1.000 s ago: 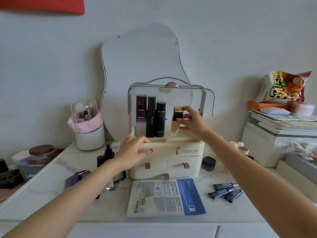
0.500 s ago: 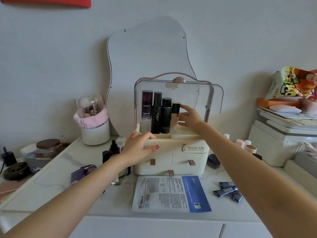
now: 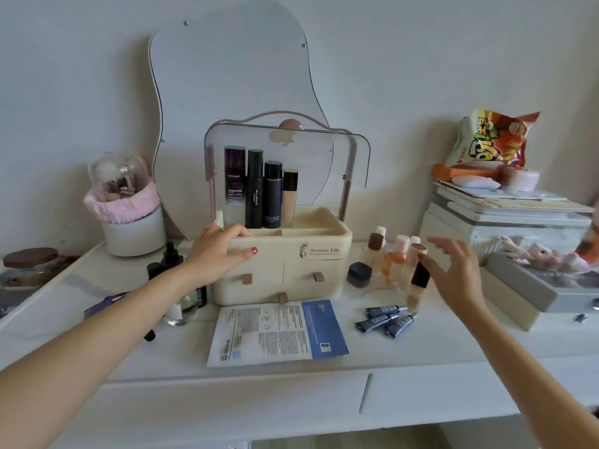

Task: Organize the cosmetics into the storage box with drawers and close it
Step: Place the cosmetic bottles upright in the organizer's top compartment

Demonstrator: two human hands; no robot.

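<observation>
The cream storage box (image 3: pixel 311 270) stands mid-table with its clear lid (image 3: pixel 324 163) raised and its drawers shut. In its top tray stand a purple bottle (image 3: pixel 235 183), two black bottles (image 3: pixel 255 189) and a beige foundation bottle (image 3: pixel 289 196). My left hand (image 3: pixel 220 254) grips the box's front left rim. Right of the box, my right hand (image 3: pixel 460 277) is spread open, with the thumb at the black cap of another foundation bottle (image 3: pixel 418 280) standing on the table. Small bottles (image 3: pixel 393 257), a dark jar (image 3: pixel 359 274), three blue tubes (image 3: pixel 385 319) and a sheet mask packet (image 3: pixel 278 332) lie around the box.
A dropper bottle (image 3: pixel 170 257) and a purple item (image 3: pixel 103 306) sit left of the box. A brush holder (image 3: pixel 129 205) and wavy mirror (image 3: pixel 233 76) stand behind. Stacked boxes (image 3: pixel 502 222) with a snack bag (image 3: pixel 492 137) fill the right side.
My right hand let go of the beige foundation bottle in the tray and moved right and down to the bottles beside the box. The left hand stayed on the box.
</observation>
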